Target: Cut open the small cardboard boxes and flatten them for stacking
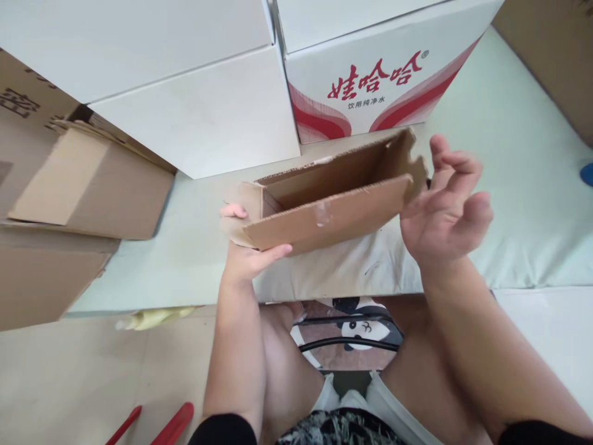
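Note:
A narrow brown cardboard box (333, 216) with an open top is tilted over the front of the cloth-covered surface. My left hand (248, 247) grips its left end, thumb along the front wall and fingers behind the end flap. At the box's torn right end, my right hand (447, 204) has its fingers spread and raised, with the palm edge beside or against the cardboard; I cannot tell whether it touches. The inside of the box is shadowed, and its bottom is hidden.
White cartons (199, 117) and a white carton with red lettering (370, 86) stand behind. Brown cardboard boxes (92, 179) are at left, another brown box (551, 55) at far right. A pale green cloth (509, 204) covers the surface. Red objects (173, 423) show low left.

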{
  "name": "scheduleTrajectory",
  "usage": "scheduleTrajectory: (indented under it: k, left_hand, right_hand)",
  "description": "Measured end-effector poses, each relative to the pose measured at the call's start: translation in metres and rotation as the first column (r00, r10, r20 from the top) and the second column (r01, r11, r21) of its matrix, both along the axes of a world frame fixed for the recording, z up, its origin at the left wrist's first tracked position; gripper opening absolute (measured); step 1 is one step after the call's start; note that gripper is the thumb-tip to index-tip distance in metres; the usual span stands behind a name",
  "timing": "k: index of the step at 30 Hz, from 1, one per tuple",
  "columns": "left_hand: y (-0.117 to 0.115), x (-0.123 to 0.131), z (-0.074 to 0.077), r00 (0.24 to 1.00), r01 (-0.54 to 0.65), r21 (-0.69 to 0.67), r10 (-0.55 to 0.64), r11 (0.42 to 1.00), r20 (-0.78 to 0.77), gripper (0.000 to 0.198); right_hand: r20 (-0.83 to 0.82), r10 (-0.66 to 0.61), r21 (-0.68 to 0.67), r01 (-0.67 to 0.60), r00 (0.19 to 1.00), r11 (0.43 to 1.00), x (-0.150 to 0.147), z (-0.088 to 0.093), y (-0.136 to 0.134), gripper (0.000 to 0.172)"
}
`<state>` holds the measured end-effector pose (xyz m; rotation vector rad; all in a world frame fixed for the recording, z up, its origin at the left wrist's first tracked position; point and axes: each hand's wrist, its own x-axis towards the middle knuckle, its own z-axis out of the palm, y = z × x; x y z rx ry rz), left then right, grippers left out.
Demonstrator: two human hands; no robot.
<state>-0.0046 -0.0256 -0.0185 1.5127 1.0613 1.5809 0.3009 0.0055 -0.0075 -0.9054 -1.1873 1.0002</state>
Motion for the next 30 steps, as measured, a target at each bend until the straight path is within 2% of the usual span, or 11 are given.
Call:
scheduleTrajectory:
  k: [2, 4, 7, 11, 14, 17, 19, 22, 26, 28, 30]
  left_hand:
    - [0.003, 0.002, 0.001, 0.982, -0.068, -0.095, 0.083, 0.993, 0.168, 0.08]
    - [0.005, 0.005, 0.006, 0.937, -0.111, -0.244, 0.183, 0.963, 0.296, 0.072]
    - [0.008, 0.006, 0.013, 0.865, -0.145, -0.411, 0.316, 0.9, 0.389, 0.059]
    - [0.014, 0.002, 0.017, 0.826, -0.082, -0.639, 0.411, 0.765, 0.386, 0.053]
    - [0.016, -0.002, 0.017, 0.806, -0.064, -0.704, 0.452, 0.708, 0.382, 0.052]
    - [0.017, -0.007, 0.015, 0.798, -0.044, -0.7, 0.447, 0.712, 0.405, 0.051]
    - [0.017, -0.008, 0.014, 0.799, -0.021, -0.698, 0.432, 0.716, 0.419, 0.051]
    - [0.017, -0.007, 0.011, 0.811, 0.029, -0.698, 0.391, 0.716, 0.435, 0.052]
    - [0.018, 0.0, 0.006, 0.822, 0.075, -0.672, 0.336, 0.736, 0.459, 0.058]
    - [0.019, 0.004, 0.002, 0.822, 0.073, -0.658, 0.329, 0.749, 0.465, 0.061]
    - [0.02, 0.007, -0.001, 0.819, 0.035, -0.647, 0.349, 0.761, 0.455, 0.069]
  right_hand:
    - [-0.082, -0.001, -0.061, -0.004, 0.997, 0.998, 0.009, -0.01, 0.005, 0.047]
    - [-0.006, 0.021, -0.13, -0.022, 1.0, 0.991, 0.015, -0.021, 0.009, 0.041]
    - [0.215, 0.1, -0.13, -0.073, 0.972, 0.989, 0.015, -0.026, 0.009, 0.054]
    - [0.484, 0.192, 0.029, -0.235, 0.854, 0.972, 0.011, -0.015, 0.003, 0.07]
    - [0.585, 0.184, 0.091, -0.289, 0.79, 0.953, 0.014, -0.012, 0.003, 0.068]
    - [0.665, 0.16, 0.1, -0.299, 0.73, 0.949, 0.018, -0.019, 0.007, 0.065]
    - [0.709, 0.137, 0.107, -0.297, 0.692, 0.949, 0.018, -0.024, 0.007, 0.074]
    - [0.779, 0.029, 0.077, -0.142, 0.626, 0.987, 0.011, -0.023, 0.003, 0.081]
    - [0.816, -0.126, -0.005, 0.225, 0.564, 0.974, -0.001, -0.014, -0.003, 0.059]
    - [0.799, -0.13, -0.049, 0.279, 0.587, 0.959, -0.003, -0.016, -0.002, 0.059]
    - [0.747, -0.121, -0.049, 0.235, 0.654, 0.971, -0.003, -0.023, 0.0, 0.064]
